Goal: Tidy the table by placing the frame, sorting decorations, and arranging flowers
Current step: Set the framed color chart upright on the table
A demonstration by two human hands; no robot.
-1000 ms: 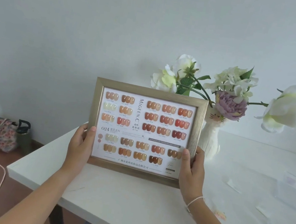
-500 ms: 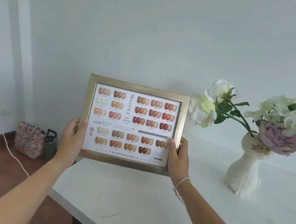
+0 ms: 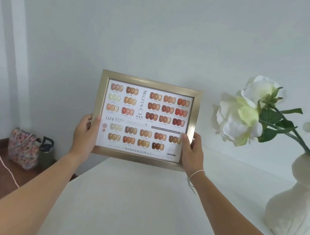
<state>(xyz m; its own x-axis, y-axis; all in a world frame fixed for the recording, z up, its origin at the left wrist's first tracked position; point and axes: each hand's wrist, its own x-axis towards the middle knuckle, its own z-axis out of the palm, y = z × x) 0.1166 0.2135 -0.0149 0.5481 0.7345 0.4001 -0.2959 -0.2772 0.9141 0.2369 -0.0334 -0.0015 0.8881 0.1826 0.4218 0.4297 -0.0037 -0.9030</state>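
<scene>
Both arms outstretched — left hand [image 3: 84, 136] & right hand [image 3: 192, 153] grip frame [image 3: 150, 81] upright.

A floral bag [image 3: 22, 148] sits on the brown floor against the wall, a dark bottle [image 3: 46, 151] touching its right side, a white cable [image 3: 3, 163] trailing past its left

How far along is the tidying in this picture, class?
Done: flowers already stand in the white vase. In hand: the frame, upright in the left hand and right hand, above the table's far corner. Left: setting it down. No decorations are in view.
</scene>
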